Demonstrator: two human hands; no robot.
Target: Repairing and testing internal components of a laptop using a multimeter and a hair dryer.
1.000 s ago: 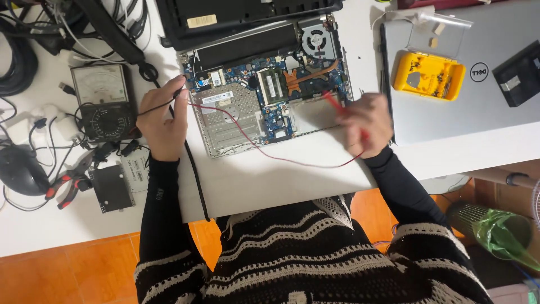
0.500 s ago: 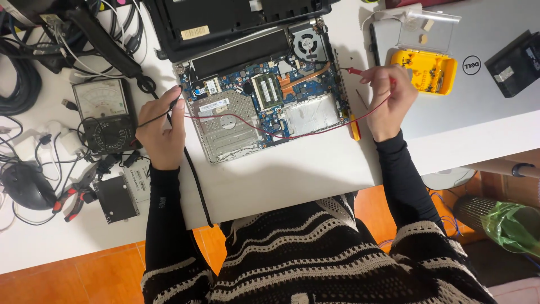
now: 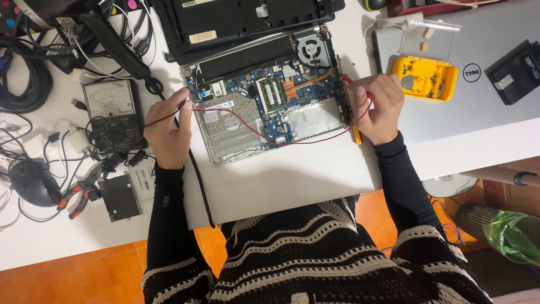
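An opened laptop base [image 3: 264,107] lies on the white table, its blue circuit board, fan and memory stick bare. My left hand [image 3: 167,128] pinches a black test probe [image 3: 183,104] at the board's left edge. My right hand [image 3: 378,107] grips a red test probe [image 3: 350,80] at the board's right edge, near the fan. The red lead [image 3: 270,135] loops across the board between both hands. An analogue multimeter [image 3: 112,115] sits just left of my left hand.
A closed grey laptop [image 3: 478,95] lies at the right with a yellow screw box [image 3: 424,77] and a black block [image 3: 514,70] on it. Cables, pliers [image 3: 79,197], a hard drive [image 3: 118,197] and a mouse [image 3: 31,183] crowd the left. A green bag [image 3: 514,236] sits on the floor.
My right hand has risen from the laptop's lower right corner to its upper right edge, bringing the red probe up near the fan. My left hand stays in place.
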